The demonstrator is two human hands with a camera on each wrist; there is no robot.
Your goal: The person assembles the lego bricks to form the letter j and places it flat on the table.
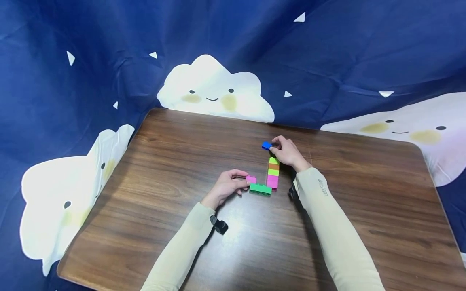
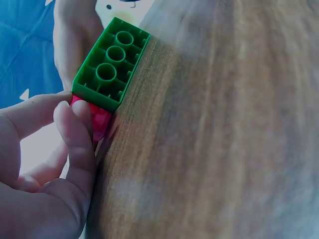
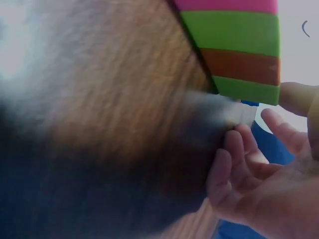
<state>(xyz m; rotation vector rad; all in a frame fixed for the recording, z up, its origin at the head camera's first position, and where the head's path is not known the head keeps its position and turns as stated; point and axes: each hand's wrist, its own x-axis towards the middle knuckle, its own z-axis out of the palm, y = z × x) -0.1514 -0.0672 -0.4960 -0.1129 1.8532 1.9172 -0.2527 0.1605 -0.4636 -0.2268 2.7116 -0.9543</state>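
My left hand (image 1: 226,186) pinches a small pink brick (image 1: 251,179) between thumb and fingers. That brick meets the left end of a green brick (image 1: 260,190), which lies on its side, its hollow underside with round tubes facing the left wrist camera. From the green brick's right end a row of bricks (image 1: 273,173) in pink, lime, orange and lime runs toward the back. Beyond its far end, my right hand (image 1: 288,153) holds a small blue brick (image 1: 266,145) by its right side. Only a sliver of blue shows in the right wrist view, behind the row.
Everything lies on a brown wood-grain table (image 1: 174,153) with rounded corners. Behind and left of it hangs a dark blue cloth (image 1: 120,36) with white smiling clouds. A small black camera is strapped at each wrist.
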